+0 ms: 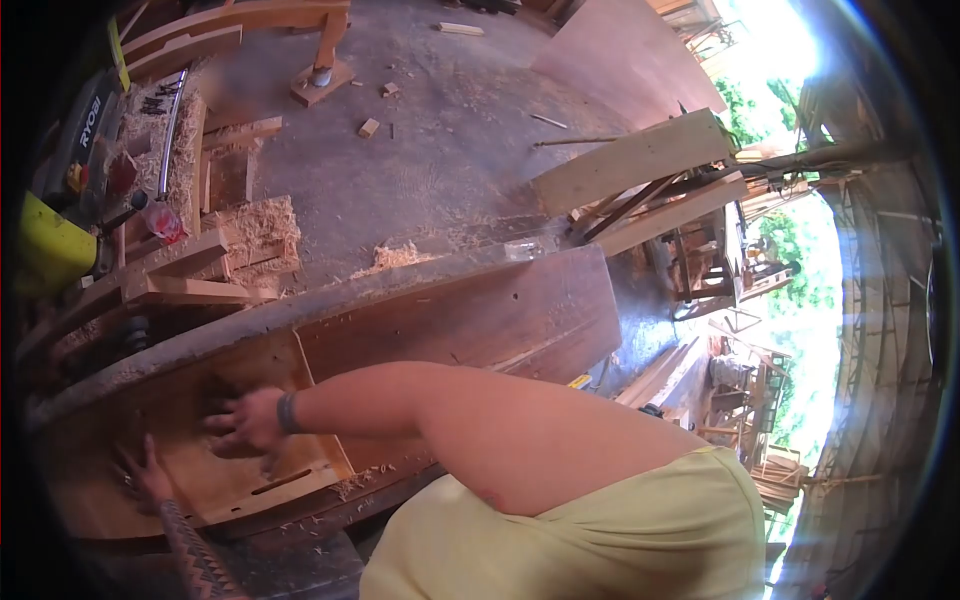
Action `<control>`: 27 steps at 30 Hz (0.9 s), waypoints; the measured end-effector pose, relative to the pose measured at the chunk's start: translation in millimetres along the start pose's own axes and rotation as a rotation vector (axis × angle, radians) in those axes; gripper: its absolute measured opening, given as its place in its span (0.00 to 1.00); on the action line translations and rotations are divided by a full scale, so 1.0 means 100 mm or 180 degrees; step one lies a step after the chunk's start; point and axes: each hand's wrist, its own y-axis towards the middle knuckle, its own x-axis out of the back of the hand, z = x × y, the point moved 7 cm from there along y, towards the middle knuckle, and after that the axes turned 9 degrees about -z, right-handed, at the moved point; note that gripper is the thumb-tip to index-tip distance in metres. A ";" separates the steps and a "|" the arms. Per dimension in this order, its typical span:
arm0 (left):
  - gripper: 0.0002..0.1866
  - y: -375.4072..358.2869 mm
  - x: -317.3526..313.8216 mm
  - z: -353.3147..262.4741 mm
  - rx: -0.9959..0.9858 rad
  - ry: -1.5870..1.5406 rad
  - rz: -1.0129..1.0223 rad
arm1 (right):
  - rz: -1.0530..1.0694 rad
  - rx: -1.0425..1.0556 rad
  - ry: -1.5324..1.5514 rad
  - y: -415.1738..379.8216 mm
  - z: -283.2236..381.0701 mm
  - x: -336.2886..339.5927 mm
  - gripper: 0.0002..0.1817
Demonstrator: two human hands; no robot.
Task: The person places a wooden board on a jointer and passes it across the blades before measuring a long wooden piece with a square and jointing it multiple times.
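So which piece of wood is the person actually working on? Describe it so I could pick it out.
Start at the long dark workbench that runs across the middle of the view. At its left end lies a pale wooden panel, lighter than the reddish-brown board beside it. Both hands rest flat on it, the right hand above the left hand, and a narrow slot is cut near its lower edge.
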 end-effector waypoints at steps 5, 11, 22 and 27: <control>0.56 0.12 -0.09 0.11 -0.0082 -0.0056 -0.0100 | 0.0036 -0.0040 0.0056 0.11 0.04 -0.02 0.65; 0.52 0.53 -0.92 0.46 -0.1445 0.0611 -0.0390 | 0.0227 -0.0175 0.0125 0.26 0.09 -0.05 0.63; 0.64 0.12 0.66 0.16 0.0036 -0.0357 0.0398 | 0.0476 -0.0126 -0.0445 0.61 0.34 -0.04 0.59; 0.64 0.28 0.69 0.29 0.0111 -0.0517 0.0603 | 0.0328 -0.0015 -0.0615 0.83 0.44 -0.09 0.59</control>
